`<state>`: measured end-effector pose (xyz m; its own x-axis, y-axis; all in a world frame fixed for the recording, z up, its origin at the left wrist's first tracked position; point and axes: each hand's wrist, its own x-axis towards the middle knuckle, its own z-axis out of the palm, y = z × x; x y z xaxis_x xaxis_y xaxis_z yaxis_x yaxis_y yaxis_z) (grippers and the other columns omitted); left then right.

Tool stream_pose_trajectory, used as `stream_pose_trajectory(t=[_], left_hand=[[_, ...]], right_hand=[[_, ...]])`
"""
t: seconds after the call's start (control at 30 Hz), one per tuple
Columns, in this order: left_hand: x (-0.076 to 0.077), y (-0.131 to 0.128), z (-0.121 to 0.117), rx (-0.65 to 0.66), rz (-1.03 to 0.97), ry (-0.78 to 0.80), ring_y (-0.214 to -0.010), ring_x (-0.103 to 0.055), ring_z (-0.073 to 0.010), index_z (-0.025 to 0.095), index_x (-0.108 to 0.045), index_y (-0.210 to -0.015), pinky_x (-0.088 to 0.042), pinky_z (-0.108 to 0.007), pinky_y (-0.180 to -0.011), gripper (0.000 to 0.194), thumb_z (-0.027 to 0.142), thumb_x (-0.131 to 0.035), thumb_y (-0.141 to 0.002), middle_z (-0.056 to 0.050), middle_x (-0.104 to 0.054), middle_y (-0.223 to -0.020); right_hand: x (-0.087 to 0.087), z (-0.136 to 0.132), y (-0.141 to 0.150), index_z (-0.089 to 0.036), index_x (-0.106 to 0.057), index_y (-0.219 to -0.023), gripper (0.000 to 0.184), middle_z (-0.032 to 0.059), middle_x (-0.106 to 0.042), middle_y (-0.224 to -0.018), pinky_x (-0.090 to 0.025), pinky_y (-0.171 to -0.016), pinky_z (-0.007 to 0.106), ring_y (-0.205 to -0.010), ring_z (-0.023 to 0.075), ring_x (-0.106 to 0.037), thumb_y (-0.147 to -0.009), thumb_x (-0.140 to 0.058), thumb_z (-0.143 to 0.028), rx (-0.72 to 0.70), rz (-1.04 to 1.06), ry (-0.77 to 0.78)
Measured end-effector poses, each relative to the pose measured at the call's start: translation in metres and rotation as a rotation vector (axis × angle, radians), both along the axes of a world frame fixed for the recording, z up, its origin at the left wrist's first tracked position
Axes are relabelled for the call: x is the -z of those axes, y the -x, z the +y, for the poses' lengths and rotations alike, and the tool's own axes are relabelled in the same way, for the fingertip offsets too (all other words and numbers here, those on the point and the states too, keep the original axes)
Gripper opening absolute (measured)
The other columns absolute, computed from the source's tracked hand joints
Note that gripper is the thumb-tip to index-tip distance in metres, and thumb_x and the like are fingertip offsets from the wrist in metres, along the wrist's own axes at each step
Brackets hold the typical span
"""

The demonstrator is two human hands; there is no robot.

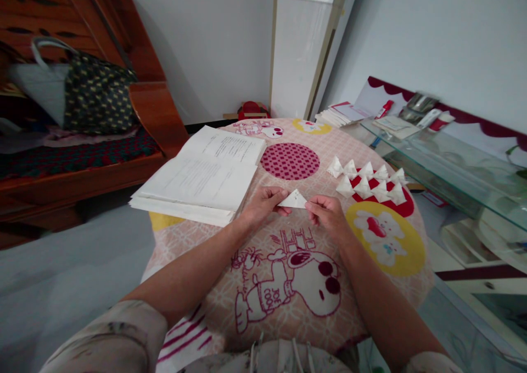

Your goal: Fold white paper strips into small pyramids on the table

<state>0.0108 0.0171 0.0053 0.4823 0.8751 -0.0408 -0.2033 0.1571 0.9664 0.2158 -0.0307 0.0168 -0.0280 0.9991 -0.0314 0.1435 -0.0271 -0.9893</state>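
Both my hands hold a small white folded paper triangle [293, 199] just above a pink cartoon-print cloth [288, 263]. My left hand [262, 204] pinches its left end with closed fingers. My right hand [325, 211] pinches its right corner, fingers curled. To the right, several finished folded paper pieces [366, 182] lie in rows on a red patch of the cloth.
An open book of printed pages [206, 175] lies at the cloth's left. A wooden bench [82, 159] with a dark bag [96, 93] stands far left. A glass table [453, 159] with boxes and papers sits right. A white appliance [300, 49] stands at the back.
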Motion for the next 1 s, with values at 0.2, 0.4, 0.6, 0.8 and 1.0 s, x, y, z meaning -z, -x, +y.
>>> stream_pose_trajectory(t=[0.2, 0.4, 0.6, 0.8, 1.0], left_hand=[[0.0002, 0.0008, 0.0001, 0.021, -0.003, 0.033, -0.058, -0.067, -0.0123, 0.011, -0.074, -0.084, -0.056, -0.022, -0.058, 0.047, 0.055, -0.084, -0.071, -0.005, -0.072, -0.069], [0.0001, 0.0007, 0.0009, 0.035, 0.021, 0.071, -0.057, -0.066, -0.0119, 0.01, -0.073, -0.091, -0.055, -0.022, -0.055, 0.039, 0.039, -0.087, -0.07, -0.005, -0.073, -0.075], [-0.0011, -0.0009, -0.0018, 0.059, 0.011, 0.068, -0.058, -0.066, -0.0115, 0.01, -0.072, -0.086, -0.055, -0.021, -0.056, 0.045, 0.052, -0.083, -0.073, -0.006, -0.072, -0.074], [0.001, -0.0005, -0.0015, 0.072, 0.017, 0.068, -0.058, -0.065, -0.012, 0.011, -0.072, -0.084, -0.054, -0.022, -0.056, 0.044, 0.051, -0.083, -0.073, -0.005, -0.071, -0.071], [0.0012, -0.0005, -0.001, 0.095, 0.012, 0.076, -0.058, -0.066, -0.0124, 0.011, -0.072, -0.084, -0.054, -0.022, -0.056, 0.041, 0.048, -0.084, -0.072, -0.004, -0.071, -0.07]], right_hand=[[0.0017, 0.0003, 0.0, -0.02, -0.059, -0.06, 0.032, -0.0031, -0.056, -0.049, -0.034, -0.039, 0.022, -0.039, 0.0091, -0.046, -0.073, -0.072, -0.046, 0.004, 0.01, 0.011], [0.0036, 0.0, 0.0015, -0.02, -0.059, -0.059, 0.033, -0.0027, -0.056, -0.05, -0.036, -0.04, 0.022, -0.041, 0.0093, -0.047, -0.075, -0.071, -0.046, 0.021, 0.037, -0.019], [0.0056, 0.0005, 0.0002, -0.02, -0.059, -0.06, 0.033, -0.0029, -0.056, -0.051, -0.035, -0.041, 0.022, -0.042, 0.0092, -0.047, -0.077, -0.071, -0.045, 0.02, 0.057, -0.031], [0.0059, -0.0003, 0.0009, -0.02, -0.058, -0.06, 0.033, -0.0026, -0.055, -0.051, -0.036, -0.042, 0.023, -0.043, 0.0098, -0.047, -0.078, -0.07, -0.044, 0.032, 0.051, -0.028], [0.0043, -0.0006, 0.0025, -0.019, -0.058, -0.058, 0.032, -0.0028, -0.055, -0.05, -0.035, -0.041, 0.022, -0.042, 0.009, -0.047, -0.077, -0.071, -0.042, 0.057, 0.09, -0.027]])
